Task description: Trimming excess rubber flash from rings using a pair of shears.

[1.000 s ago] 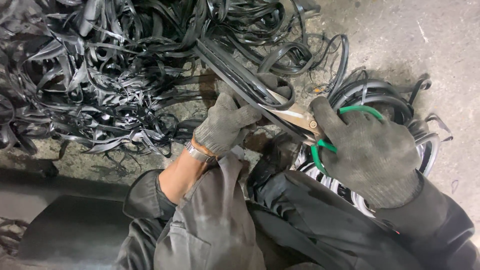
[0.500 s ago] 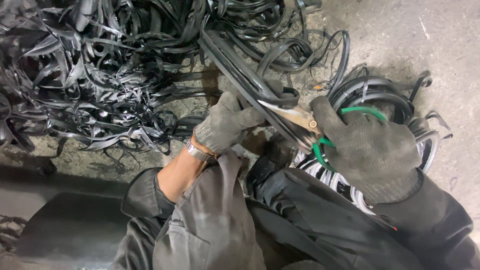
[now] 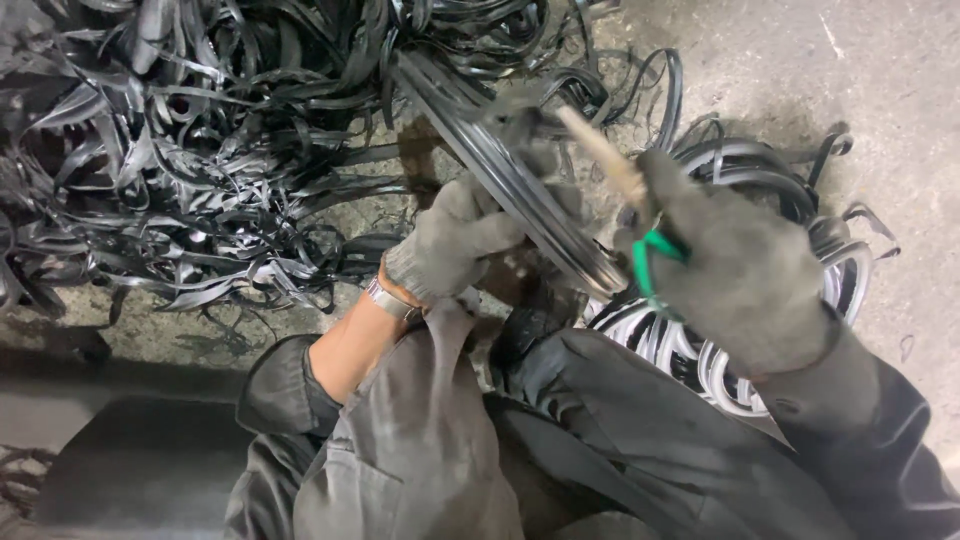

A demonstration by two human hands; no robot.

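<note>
Grey concrete floor [image 3: 800, 70], tangled black rubber strips [image 3: 200, 170], stacked rings [image 3: 790, 180]

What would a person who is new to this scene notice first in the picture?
First, the big tangle of black rubber strips that fills the upper left of the floor. In the middle, the gloved left hand grips a black rubber ring, while the gloved right hand holds green-handled scissors against it. Behind the right hand lies a stack of rings.

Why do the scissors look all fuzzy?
Head view: the scissors in the right hand are smeared by motion blur; the left hand and the black rubber ring look slightly soft; the strip pile stays sharper, dimly lit.
</note>
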